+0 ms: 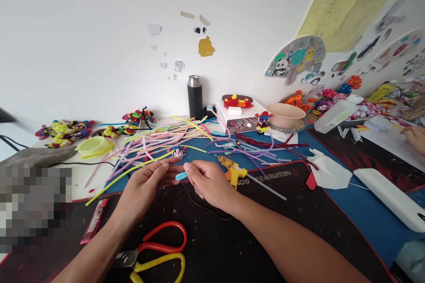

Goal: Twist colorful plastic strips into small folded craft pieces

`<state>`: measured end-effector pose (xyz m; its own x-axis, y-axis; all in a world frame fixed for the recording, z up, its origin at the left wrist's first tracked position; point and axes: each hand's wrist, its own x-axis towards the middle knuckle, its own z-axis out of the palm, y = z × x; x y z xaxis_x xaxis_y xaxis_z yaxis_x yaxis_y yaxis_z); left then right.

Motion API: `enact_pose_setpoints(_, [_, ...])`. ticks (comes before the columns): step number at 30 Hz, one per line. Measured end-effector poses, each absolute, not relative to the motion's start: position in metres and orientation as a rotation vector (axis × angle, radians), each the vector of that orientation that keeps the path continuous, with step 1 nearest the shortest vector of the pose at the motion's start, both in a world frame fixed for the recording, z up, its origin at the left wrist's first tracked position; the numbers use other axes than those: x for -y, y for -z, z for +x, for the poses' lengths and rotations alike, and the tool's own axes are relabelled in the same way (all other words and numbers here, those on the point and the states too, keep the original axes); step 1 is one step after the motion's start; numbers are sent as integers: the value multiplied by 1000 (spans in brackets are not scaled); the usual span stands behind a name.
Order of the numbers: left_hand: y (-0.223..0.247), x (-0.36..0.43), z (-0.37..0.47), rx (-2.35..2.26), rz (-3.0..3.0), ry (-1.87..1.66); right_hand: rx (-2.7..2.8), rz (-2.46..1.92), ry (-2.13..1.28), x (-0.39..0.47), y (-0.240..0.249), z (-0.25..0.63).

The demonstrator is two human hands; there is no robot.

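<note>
Scissors (156, 246) with red and yellow handles lie nearest you on a dark mat (226, 247), the loops turned your way, perhaps so you can pick them up quickly; your left forearm hides part of the blades. A pink packet (94, 222) sits to the left, outside that forearm, seemingly to keep your middle ground free.

Above the mat, your right hand (206, 181) pinches a short light-blue piece (181, 176) between thumb and forefinger, its free end pointing at your left hand (148, 181). That one stretches its fingers up to the piece with the thumb lying close against them; whether they grip it, you cannot tell from here. Meeting this way, the hands probably steady something so small.

Just beyond your right hand rests a yellow glue gun (235, 172), likely parked there for easy reach. A small figure (178, 152) stands past your fingertips, before pastel fuzzy stems (156, 137) fanned across the counter, apparently spread so each colour shows. Farther back, a black flask (195, 97) and a white box (226, 115) stand near the wall, presumably out of your way.
</note>
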<state>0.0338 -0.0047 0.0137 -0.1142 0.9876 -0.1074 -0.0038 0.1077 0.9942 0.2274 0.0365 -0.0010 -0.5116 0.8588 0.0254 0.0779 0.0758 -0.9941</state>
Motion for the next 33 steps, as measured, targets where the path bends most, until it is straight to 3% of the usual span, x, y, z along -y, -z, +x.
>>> enact_pose_setpoints(33, [-8, 3, 29, -1342, 951, -1220, 1772, -962, -1471, -35, 0, 228])
